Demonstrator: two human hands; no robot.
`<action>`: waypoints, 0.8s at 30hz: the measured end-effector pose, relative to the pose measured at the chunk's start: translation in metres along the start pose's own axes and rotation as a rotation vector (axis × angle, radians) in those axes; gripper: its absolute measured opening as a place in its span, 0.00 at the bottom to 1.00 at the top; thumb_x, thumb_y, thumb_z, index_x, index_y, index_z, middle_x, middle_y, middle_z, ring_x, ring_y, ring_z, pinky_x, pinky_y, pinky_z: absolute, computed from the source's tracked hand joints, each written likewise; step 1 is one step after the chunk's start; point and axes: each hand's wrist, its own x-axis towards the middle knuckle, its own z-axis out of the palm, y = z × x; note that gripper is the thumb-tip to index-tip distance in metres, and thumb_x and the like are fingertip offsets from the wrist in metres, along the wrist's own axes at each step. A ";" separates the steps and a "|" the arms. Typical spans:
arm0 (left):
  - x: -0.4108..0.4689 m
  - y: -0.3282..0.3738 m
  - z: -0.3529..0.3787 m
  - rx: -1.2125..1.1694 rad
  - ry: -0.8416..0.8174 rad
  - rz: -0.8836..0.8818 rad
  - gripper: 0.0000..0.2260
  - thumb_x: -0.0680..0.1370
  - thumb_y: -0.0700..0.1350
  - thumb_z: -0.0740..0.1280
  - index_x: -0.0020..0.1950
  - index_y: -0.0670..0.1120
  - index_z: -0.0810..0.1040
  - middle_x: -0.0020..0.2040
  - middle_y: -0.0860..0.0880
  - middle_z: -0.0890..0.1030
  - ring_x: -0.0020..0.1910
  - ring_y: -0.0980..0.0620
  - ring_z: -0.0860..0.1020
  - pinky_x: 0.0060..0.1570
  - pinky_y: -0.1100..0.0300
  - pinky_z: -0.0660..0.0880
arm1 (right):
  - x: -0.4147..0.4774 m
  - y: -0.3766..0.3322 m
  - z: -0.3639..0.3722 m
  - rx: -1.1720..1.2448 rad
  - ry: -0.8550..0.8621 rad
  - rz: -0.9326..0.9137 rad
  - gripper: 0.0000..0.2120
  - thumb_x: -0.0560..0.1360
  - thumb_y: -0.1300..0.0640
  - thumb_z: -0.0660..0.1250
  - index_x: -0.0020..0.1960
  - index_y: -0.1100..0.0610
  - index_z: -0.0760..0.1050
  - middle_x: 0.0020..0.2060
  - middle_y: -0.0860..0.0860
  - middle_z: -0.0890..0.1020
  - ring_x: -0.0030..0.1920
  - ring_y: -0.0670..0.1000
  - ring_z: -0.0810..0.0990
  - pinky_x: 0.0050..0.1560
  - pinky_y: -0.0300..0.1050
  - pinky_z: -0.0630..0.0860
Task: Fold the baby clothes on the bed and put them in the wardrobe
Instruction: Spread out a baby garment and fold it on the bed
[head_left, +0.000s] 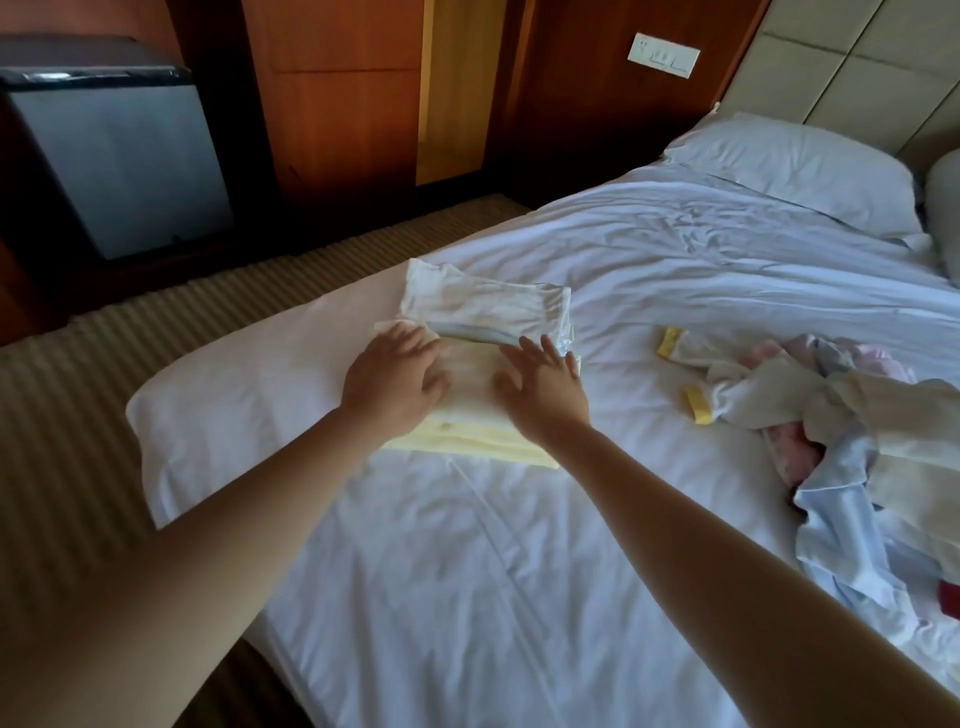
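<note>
Two hands lie on the clothes, by our count. What do we see furthest left of the fingers?

Well off to their left and farther away, a small fridge (119, 166) stands on the floor. Closer in, a white pillow (234, 395) lies at the edge of the bed (519, 597), just left of the left fingers.

And the left hand (395, 379) itself?

We see its fingers straight and a little spread, palm down, pressing on a folded pale yellow garment (467, 447). They grip nothing.

What lies past our fingertips?

A folded white garment (483, 299) rests on the far part of the yellow one. It seems to touch the tips of both hands, though we cannot tell for sure.

Then the right hand (543, 387)?

Much the same: fingers straight and flat on the yellow garment, holding nothing, beside the left hand but not touching it.

And to the right of those fingers?

Near them we find a small white piece with yellow cuffs (714, 376). Well apart from them lies a loose heap of unfolded baby clothes (857, 431) in white, pink and pale blue, all on the bed.
</note>
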 end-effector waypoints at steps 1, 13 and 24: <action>-0.004 -0.003 0.006 0.039 -0.088 -0.042 0.28 0.80 0.62 0.50 0.76 0.50 0.64 0.77 0.46 0.62 0.77 0.46 0.56 0.74 0.50 0.59 | -0.004 0.000 0.006 -0.027 -0.097 0.019 0.24 0.81 0.44 0.53 0.77 0.46 0.59 0.78 0.50 0.57 0.78 0.55 0.47 0.77 0.54 0.40; -0.017 -0.014 0.017 -0.152 -0.232 -0.211 0.30 0.80 0.66 0.50 0.80 0.57 0.52 0.81 0.52 0.46 0.79 0.54 0.42 0.75 0.50 0.51 | -0.006 0.015 0.030 0.029 -0.220 0.038 0.26 0.81 0.39 0.48 0.78 0.39 0.49 0.79 0.47 0.48 0.78 0.54 0.40 0.77 0.52 0.38; -0.080 0.047 -0.035 0.190 -0.241 -0.135 0.20 0.83 0.53 0.53 0.75 0.50 0.65 0.72 0.50 0.70 0.73 0.50 0.64 0.73 0.47 0.54 | -0.091 0.011 -0.045 -0.040 -0.358 -0.012 0.25 0.81 0.51 0.56 0.77 0.48 0.58 0.76 0.48 0.61 0.74 0.51 0.63 0.71 0.52 0.65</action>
